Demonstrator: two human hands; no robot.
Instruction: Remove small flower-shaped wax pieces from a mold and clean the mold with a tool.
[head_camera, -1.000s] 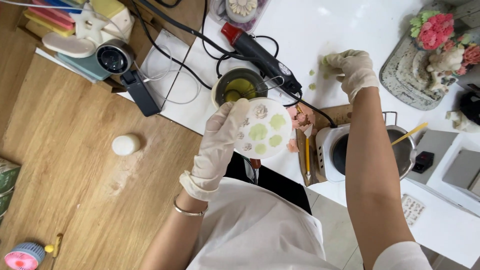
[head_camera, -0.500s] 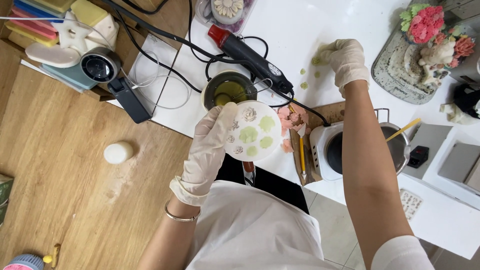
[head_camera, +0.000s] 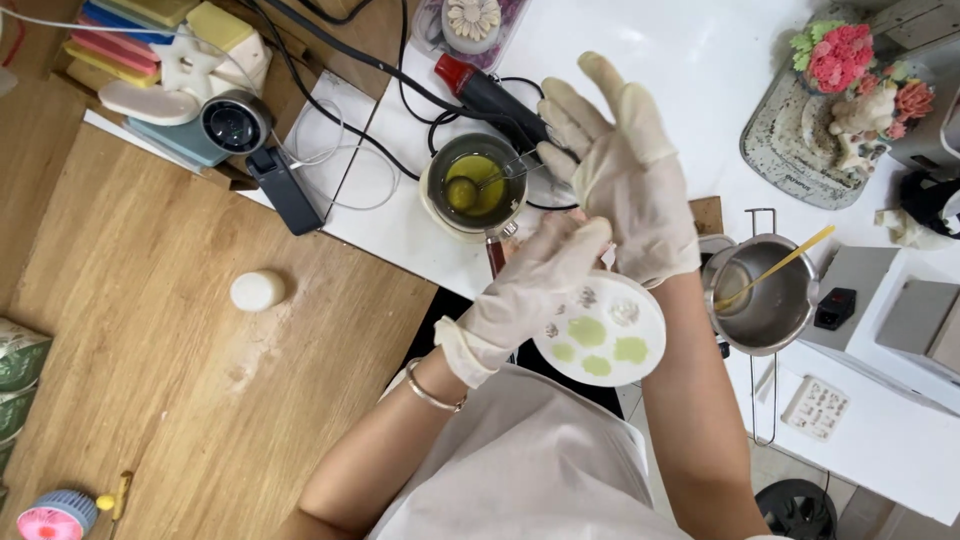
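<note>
The left hand (head_camera: 535, 290) pinched the round mould (head_camera: 603, 333) at its rim; the right hand (head_camera: 620, 165) hovered spread above, seemingly hiding its far edge.

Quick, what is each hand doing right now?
Left hand: holding the round mould.
Right hand: open, fingers spread, holding nothing.

Round white mould (head_camera: 600, 335), green-filled cavities, level over the lap.

Home craft workshop, likely wax or soap moulding: white bench (head_camera: 690, 60) beside wooden bench (head_camera: 130, 330), heat gun (head_camera: 490, 95), melting pot of yellow liquid (head_camera: 475, 185), steel pitcher (head_camera: 765, 295), round mould (head_camera: 600, 335), coloured blocks (head_camera: 130, 40), finished flower piece (head_camera: 850, 70).
</note>
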